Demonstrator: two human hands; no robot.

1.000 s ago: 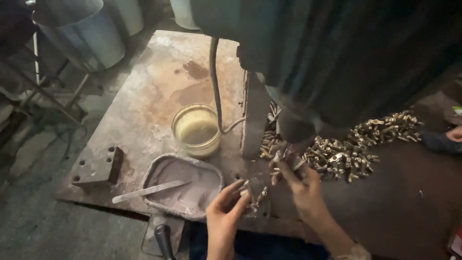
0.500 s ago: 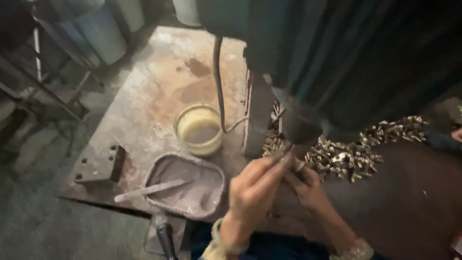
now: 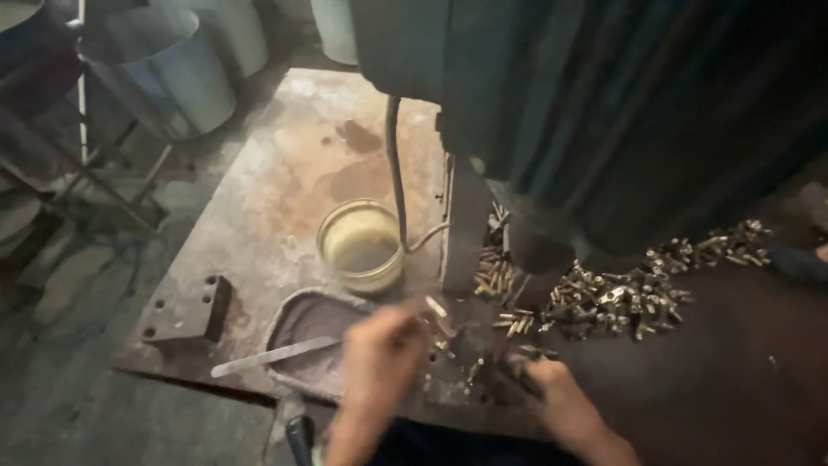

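I see my left hand (image 3: pixel 379 354) blurred with motion over the near edge of the rusty metal desk (image 3: pixel 285 198), just right of the shallow grey tray (image 3: pixel 306 332). A small brass piece (image 3: pixel 436 307) sticks out past its fingers; they look curled on it, but the blur is too strong for me to tell how firmly they close. My right hand (image 3: pixel 552 393) lies low on the desk to the right, knuckles up, its fingers bent down among a few loose brass pieces (image 3: pixel 470 371); I cannot tell whether they pinch anything.

Between and above the two hands, the dark machine body (image 3: pixel 604 112) fills the upper right, with its column coming down to the desk. A heap of small brass parts (image 3: pixel 630 293) spreads along the dark surface to the right of the column, and a smaller cluster (image 3: pixel 493 274) sits against its foot.

To the left of the column stands a round glass jar (image 3: pixel 360 246) with pale yellowish liquid, and a thin hose (image 3: pixel 395 173) drops down beside it. A flat metal strip (image 3: pixel 276 355) lies across the tray's near-left rim. Further left a dark metal block with holes (image 3: pixel 185 311) rests on the desk's corner. Pale buckets (image 3: pixel 164 78) stand on the floor beyond
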